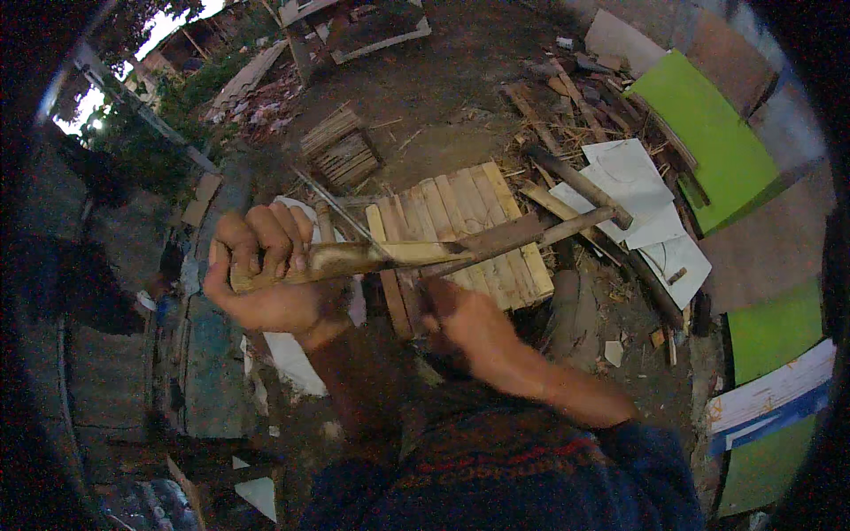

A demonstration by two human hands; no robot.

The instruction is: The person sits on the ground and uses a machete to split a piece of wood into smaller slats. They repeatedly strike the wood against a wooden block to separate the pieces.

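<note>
My left hand (266, 265) is wrapped around the near end of a long pale wooden stick (341, 262) with dark patches. The stick runs rightward above a slatted wooden panel (474, 212). A saw with a thin, straight metal blade (341, 211) crosses the stick at a slant, touching or very near it. On the near side of the stick, my right hand (469, 327) is closed at the blade's lower end, apparently on the saw's handle. Shadow and blur hide most of its fingers. Beyond the pale part, a brown wooden piece (500, 239) lies alongside.
A smaller slatted wooden stack (341, 150) sits on the dirt ground farther off. To the right are a dark branch (580, 186), white sheets (633, 195), scrap wood and a green board (699, 124). Grey corrugated sheets (111, 372) line the left.
</note>
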